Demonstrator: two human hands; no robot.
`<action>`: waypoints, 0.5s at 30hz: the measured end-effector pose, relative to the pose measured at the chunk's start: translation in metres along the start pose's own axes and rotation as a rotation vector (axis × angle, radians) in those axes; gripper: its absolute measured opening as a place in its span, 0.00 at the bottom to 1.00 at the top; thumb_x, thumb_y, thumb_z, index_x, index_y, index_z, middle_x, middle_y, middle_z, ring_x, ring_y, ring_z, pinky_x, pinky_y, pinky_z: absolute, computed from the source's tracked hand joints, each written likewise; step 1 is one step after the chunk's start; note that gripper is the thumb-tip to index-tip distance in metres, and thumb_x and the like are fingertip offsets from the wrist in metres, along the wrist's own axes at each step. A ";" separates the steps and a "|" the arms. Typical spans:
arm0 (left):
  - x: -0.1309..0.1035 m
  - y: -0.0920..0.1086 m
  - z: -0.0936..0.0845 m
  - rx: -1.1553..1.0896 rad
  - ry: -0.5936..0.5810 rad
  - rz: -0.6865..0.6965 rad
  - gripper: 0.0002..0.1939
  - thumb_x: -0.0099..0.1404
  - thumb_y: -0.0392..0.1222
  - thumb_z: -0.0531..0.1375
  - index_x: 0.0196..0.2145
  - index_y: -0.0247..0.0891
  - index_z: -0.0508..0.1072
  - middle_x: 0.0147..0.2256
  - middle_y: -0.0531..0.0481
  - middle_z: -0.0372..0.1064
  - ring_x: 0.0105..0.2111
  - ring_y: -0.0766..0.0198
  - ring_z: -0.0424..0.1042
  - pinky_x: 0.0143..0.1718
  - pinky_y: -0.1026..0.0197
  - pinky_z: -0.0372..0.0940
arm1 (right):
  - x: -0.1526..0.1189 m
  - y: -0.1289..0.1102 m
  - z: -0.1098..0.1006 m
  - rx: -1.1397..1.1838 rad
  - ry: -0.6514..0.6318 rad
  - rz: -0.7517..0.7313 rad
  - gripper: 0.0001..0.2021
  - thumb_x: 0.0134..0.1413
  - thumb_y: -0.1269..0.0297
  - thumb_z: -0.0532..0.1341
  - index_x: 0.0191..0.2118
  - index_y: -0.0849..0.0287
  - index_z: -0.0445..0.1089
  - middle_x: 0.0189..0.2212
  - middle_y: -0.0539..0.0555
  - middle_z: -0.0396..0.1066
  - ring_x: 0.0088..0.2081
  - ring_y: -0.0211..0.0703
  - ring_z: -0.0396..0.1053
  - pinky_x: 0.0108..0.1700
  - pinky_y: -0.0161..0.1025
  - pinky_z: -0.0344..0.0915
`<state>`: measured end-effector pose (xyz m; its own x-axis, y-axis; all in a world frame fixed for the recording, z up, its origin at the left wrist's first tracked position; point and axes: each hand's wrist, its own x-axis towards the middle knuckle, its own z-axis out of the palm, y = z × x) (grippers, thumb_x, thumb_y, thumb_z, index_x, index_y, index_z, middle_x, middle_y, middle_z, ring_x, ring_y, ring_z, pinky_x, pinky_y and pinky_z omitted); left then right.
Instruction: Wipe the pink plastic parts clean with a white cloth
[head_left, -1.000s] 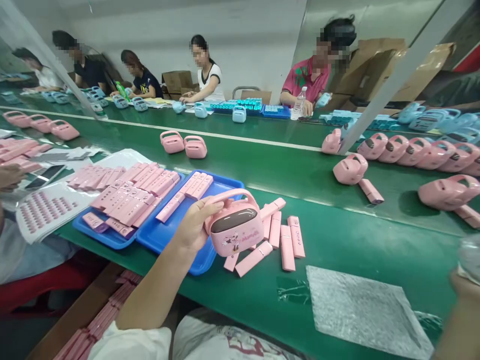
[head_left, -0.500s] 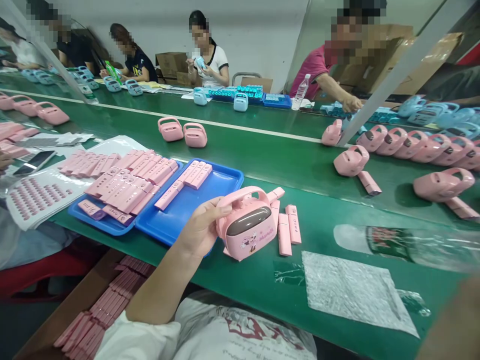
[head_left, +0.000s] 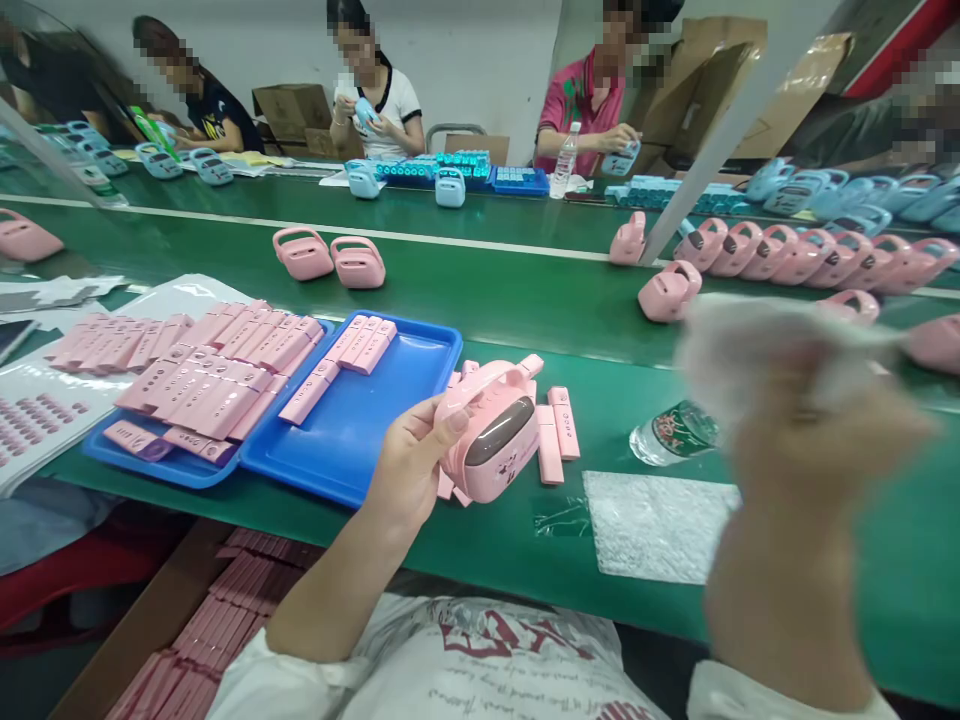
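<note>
Left hand point(head_left: 409, 455) has the pink handled case point(head_left: 491, 455); right hand point(head_left: 821, 440) raised to the right, blurred.
Case is just right of the right-hand blue tray point(head_left: 390, 400), in front of loose pink bars point(head_left: 551, 450) on the green table point(head_left: 517, 560). Tilted, handle up, dark window and cartoon print showing. Left fingers pinch its left end, thumb on top by the handle. Whitish wad point(head_left: 739, 345) at the right hand; too blurred to tell cloth from film, or whether the right fingers are spread or pressed together. Bottle point(head_left: 679, 430) with green-red label beside that hand, partly hidden. White textured sheet point(head_left: 656, 525) on the near side. Left blue tray point(head_left: 169, 475) piled with button-printed pink bars point(head_left: 225, 395). More pink cases point(head_left: 802, 255) in a row far right.
</note>
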<state>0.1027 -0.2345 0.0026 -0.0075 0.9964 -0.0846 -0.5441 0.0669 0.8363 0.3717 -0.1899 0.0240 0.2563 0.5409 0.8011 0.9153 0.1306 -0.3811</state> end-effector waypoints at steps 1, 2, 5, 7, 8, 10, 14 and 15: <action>0.001 -0.003 0.002 -0.005 0.007 0.002 0.10 0.51 0.45 0.70 0.27 0.35 0.77 0.27 0.52 0.75 0.25 0.71 0.71 0.27 0.71 0.65 | -0.016 -0.021 0.009 0.108 -0.048 -0.092 0.24 0.62 0.48 0.49 0.32 0.61 0.75 0.23 0.59 0.72 0.23 0.42 0.68 0.26 0.40 0.63; 0.002 -0.005 0.005 -0.011 0.016 0.005 0.11 0.52 0.45 0.69 0.29 0.35 0.77 0.27 0.52 0.75 0.26 0.70 0.72 0.28 0.71 0.66 | -0.033 -0.042 0.018 0.244 -0.161 -0.221 0.20 0.63 0.54 0.50 0.37 0.61 0.75 0.26 0.58 0.74 0.26 0.42 0.71 0.28 0.38 0.66; 0.004 -0.010 0.011 -0.041 0.040 0.026 0.13 0.53 0.48 0.69 0.30 0.35 0.77 0.30 0.50 0.76 0.29 0.67 0.73 0.32 0.68 0.67 | -0.082 -0.085 0.035 0.512 -0.341 -0.377 0.21 0.65 0.62 0.47 0.56 0.66 0.65 0.51 0.66 0.69 0.54 0.52 0.68 0.50 0.47 0.68; 0.004 -0.010 0.013 -0.057 0.051 0.005 0.13 0.53 0.48 0.68 0.29 0.34 0.76 0.29 0.49 0.75 0.30 0.65 0.74 0.33 0.66 0.67 | -0.103 -0.095 0.037 0.595 -0.381 -0.519 0.25 0.64 0.63 0.45 0.63 0.68 0.54 0.57 0.67 0.62 0.64 0.56 0.53 0.61 0.55 0.57; 0.004 -0.010 0.014 -0.061 0.052 -0.015 0.14 0.53 0.48 0.68 0.30 0.34 0.75 0.29 0.49 0.75 0.30 0.64 0.74 0.33 0.65 0.67 | -0.108 -0.095 0.038 0.624 -0.395 -0.583 0.27 0.63 0.63 0.45 0.65 0.68 0.50 0.58 0.66 0.61 0.65 0.55 0.49 0.63 0.56 0.53; 0.002 -0.011 0.015 -0.057 0.058 -0.041 0.15 0.53 0.49 0.68 0.31 0.34 0.75 0.28 0.49 0.74 0.32 0.62 0.74 0.34 0.64 0.67 | -0.110 -0.088 0.039 0.685 -0.416 -0.606 0.27 0.64 0.63 0.45 0.66 0.63 0.47 0.59 0.63 0.61 0.66 0.51 0.48 0.64 0.54 0.51; 0.001 -0.012 0.017 -0.057 0.081 -0.018 0.17 0.51 0.52 0.69 0.26 0.34 0.74 0.27 0.50 0.73 0.29 0.65 0.73 0.33 0.65 0.67 | -0.103 -0.076 0.040 0.738 -0.418 -0.396 0.26 0.65 0.60 0.43 0.66 0.59 0.50 0.62 0.61 0.56 0.65 0.52 0.50 0.63 0.56 0.53; 0.001 -0.012 0.018 -0.063 0.079 -0.039 0.17 0.52 0.52 0.68 0.27 0.34 0.74 0.27 0.50 0.73 0.28 0.65 0.73 0.32 0.65 0.66 | -0.103 -0.075 0.038 0.725 -0.428 -0.432 0.26 0.65 0.60 0.43 0.66 0.61 0.50 0.62 0.62 0.57 0.65 0.53 0.49 0.64 0.57 0.52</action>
<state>0.1239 -0.2337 0.0021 -0.0499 0.9857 -0.1608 -0.5966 0.0997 0.7963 0.2646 -0.2239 -0.0476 -0.3270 0.5651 0.7574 0.4513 0.7976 -0.4003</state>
